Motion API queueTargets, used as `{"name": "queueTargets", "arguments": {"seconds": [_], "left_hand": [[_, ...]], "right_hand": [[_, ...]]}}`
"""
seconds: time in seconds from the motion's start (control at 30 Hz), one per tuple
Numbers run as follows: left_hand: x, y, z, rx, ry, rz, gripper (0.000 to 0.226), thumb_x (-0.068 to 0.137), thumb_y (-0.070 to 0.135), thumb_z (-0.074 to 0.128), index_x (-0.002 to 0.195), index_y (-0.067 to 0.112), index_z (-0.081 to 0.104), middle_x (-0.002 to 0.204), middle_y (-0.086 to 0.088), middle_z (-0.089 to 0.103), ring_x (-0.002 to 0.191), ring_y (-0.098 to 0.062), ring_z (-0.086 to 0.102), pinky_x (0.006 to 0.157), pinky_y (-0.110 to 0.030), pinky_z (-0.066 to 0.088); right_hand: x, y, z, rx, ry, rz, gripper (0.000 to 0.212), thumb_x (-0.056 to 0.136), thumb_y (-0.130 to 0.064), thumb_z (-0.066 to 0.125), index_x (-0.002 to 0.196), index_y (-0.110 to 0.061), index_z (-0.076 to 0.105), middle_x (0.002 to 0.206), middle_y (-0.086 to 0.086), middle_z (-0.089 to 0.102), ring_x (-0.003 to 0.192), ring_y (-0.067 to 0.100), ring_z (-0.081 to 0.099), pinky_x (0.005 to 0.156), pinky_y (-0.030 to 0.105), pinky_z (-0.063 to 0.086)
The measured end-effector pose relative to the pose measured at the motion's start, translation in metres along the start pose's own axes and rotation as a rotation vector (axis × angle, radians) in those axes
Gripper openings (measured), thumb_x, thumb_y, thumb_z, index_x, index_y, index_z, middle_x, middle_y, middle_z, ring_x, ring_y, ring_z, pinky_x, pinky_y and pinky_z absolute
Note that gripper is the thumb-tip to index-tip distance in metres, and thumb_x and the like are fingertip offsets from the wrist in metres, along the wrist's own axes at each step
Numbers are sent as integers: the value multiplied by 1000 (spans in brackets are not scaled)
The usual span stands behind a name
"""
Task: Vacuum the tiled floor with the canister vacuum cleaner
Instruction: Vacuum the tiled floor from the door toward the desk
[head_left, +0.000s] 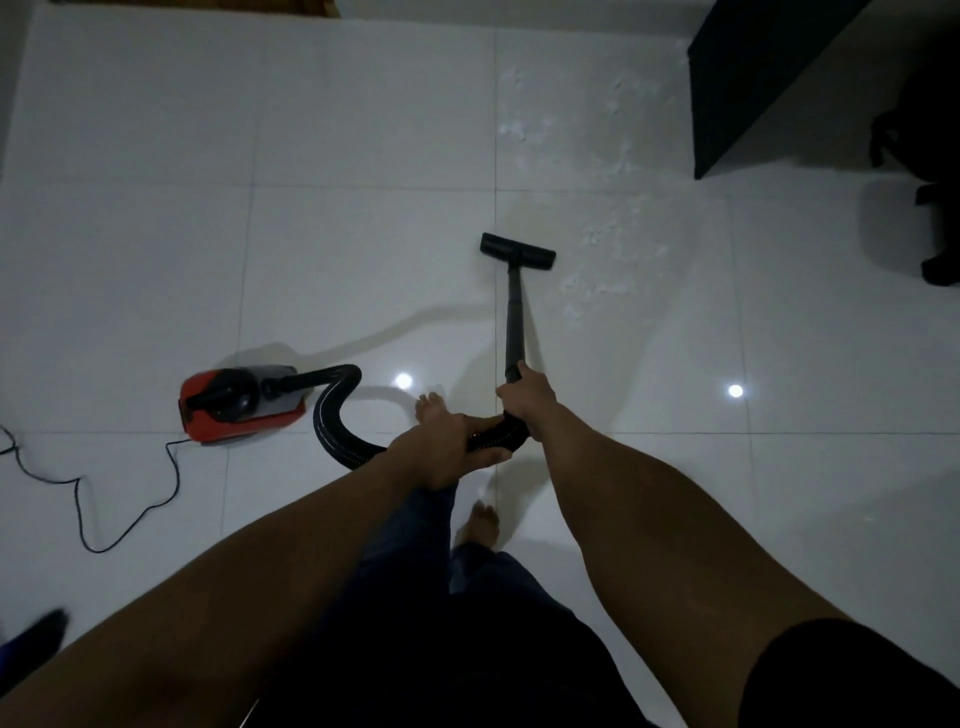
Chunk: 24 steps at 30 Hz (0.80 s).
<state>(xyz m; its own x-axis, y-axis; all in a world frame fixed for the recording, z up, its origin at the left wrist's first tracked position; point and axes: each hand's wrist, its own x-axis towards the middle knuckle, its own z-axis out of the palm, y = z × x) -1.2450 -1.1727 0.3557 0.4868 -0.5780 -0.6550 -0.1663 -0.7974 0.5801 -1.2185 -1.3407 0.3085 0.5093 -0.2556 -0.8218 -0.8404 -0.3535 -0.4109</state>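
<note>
**A:** What does the vacuum look like, and where is it?

**B:** It is a small canister vacuum cleaner (240, 404) with a red body and a black and grey top, lying on the white tiled floor (363, 156) to the person's left. A thin black power cord (124, 514) trails from its rear in loose loops toward the left edge. A black ribbed hose (332, 410) leaves its right end, curls down and around, and runs into the person's hands.

**A:** And the wand — which way does it point?

**B:** The black wand (514, 317) runs almost straight away from the person, its long axis following a tile joint. At the far end the flat floor head (518, 251) sits crosswise on the tiles, tilted slightly, with its right end at the edge of a patch of scattered white debris (597, 208) that spreads ahead and to the right.

**A:** What are the hands doing?

**B:** The right hand (527, 397) is wrapped tight around the wand's near end. The left hand (449, 444) is closed around the hose just behind it — both arms are stretched forward.

**A:** Anything else?

**B:** Two bare feet show below the hands. A dark piece of furniture (748, 78) stands at the upper right.
</note>
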Motion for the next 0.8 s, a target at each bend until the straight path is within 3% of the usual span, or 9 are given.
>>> {"name": "queueTargets", "arguments": {"seconds": [0.1, 0.2, 0.3, 0.43, 0.57, 0.63, 0.7, 0.73, 0.8], "left_hand": [[18, 9, -46, -27, 34, 42, 64, 90, 74, 39, 145, 43, 44, 94, -7, 65, 92, -26, 61, 101, -54, 43], [31, 14, -82, -100, 44, 45, 57, 95, 63, 49, 146, 39, 45, 85, 4, 67, 74, -12, 63, 85, -39, 53], [57, 12, -129, -141, 34, 62, 51, 98, 51, 56, 145, 31, 49, 77, 10, 61, 64, -3, 57, 66, -25, 46], [87, 9, -173, -156, 23, 71, 52, 98, 50, 57, 145, 28, 51, 93, -2, 72, 72, -13, 64, 74, -31, 51], [112, 16, -205, -202, 3, 65, 50, 99, 46, 57, 144, 24, 52, 95, -3, 70, 72, -11, 62, 67, -25, 46], [130, 20, -225, -213, -14, 45, 57, 100, 46, 56, 148, 19, 47, 115, -15, 68, 93, -25, 67, 75, -30, 49], [147, 23, -245, -217, -29, 34, 59, 100, 43, 56, 151, 15, 44, 135, -27, 57, 115, -37, 61, 88, -35, 48], [160, 23, -260, -222, -31, 34, 56, 101, 43, 55, 149, 16, 47, 134, -27, 57, 113, -38, 61, 86, -32, 47], [187, 20, -283, -244, -19, 19, 51, 100, 47, 55, 143, 20, 53, 112, -19, 69, 90, -30, 68, 73, -26, 46]], "right_hand": [[25, -31, -12, 25, 11, 22, 75, 92, -17, 56, 157, -28, 21, 135, 10, 54, 100, 26, 59, 85, 37, 55], [49, -63, -25, 58, -1, 33, 76, 92, -16, 58, 157, -27, 20, 136, 11, 53, 102, 27, 59, 89, 40, 55], [76, -105, -37, 107, -3, 62, 79, 91, -16, 60, 157, -29, 19, 133, 11, 54, 100, 27, 61, 88, 44, 57], [101, -148, -56, 99, -13, 54, 79, 90, -15, 60, 157, -28, 20, 133, 12, 53, 101, 28, 61, 88, 46, 57], [125, -180, -78, 64, -20, 39, 80, 89, -14, 60, 157, -27, 19, 137, 13, 52, 104, 30, 62, 89, 46, 57], [140, -197, -88, 57, -16, 37, 80, 90, -14, 60, 157, -26, 18, 139, 13, 51, 106, 31, 62, 88, 45, 57], [155, -215, -99, 44, -21, 30, 79, 92, -16, 60, 157, -26, 18, 141, 13, 50, 108, 31, 61, 88, 45, 57], [168, -229, -107, 41, -26, 27, 80, 91, -15, 60, 158, -26, 17, 142, 13, 49, 109, 30, 60, 89, 43, 57], [191, -253, -121, 27, -23, 14, 82, 90, -13, 61, 158, -26, 16, 144, 12, 48, 113, 29, 58, 90, 38, 55]]}}
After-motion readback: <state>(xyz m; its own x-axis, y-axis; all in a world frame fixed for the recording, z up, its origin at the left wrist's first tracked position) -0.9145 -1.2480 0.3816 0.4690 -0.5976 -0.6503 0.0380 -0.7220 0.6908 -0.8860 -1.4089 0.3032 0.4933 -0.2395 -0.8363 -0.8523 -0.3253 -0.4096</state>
